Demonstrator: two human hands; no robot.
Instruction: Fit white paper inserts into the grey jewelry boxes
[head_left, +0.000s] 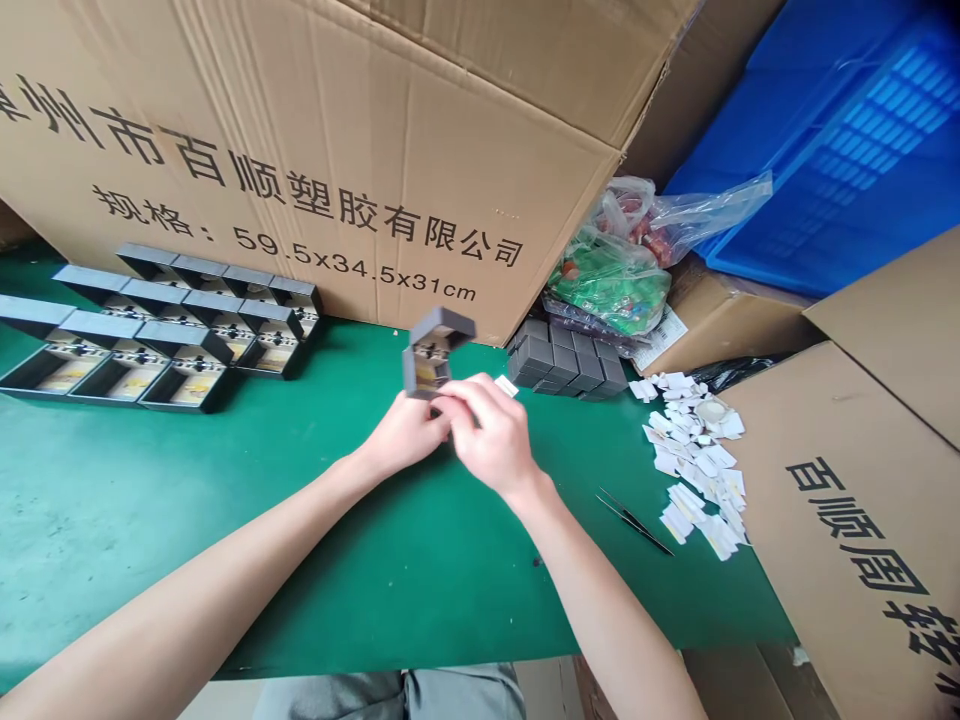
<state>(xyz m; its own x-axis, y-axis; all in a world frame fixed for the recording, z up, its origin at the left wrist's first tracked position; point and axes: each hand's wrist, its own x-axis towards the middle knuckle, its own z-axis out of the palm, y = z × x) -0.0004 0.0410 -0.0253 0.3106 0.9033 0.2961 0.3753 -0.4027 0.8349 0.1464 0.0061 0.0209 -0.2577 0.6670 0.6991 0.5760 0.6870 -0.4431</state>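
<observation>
A small dark grey hinged box (pixel 426 370) stands with its lid raised, held up in front of me over the table. Its inside shows a pale, yellowish patch and the metal-looking hinge. My left hand (pixel 409 432) grips the box from below, fingers closed and partly hidden. My right hand (pixel 486 425) is closed at the box's lower front edge, its thumb and forefinger pressed together there beside the left thumb. Whether anything small is between those fingertips is hidden. A white card (pixel 506 386) lies just beyond the right knuckles.
Opened dark boxes (pixel 180 385) stand in rows at the left. Closed grey boxes (pixel 566 360) are stacked behind my right hand. White cards (pixel 697 455) lie scattered at the right, near tweezers (pixel 636 522). A large carton (pixel 300 130), plastic bags (pixel 619 270) and a blue crate (pixel 825 150) border the green table (pixel 337 600).
</observation>
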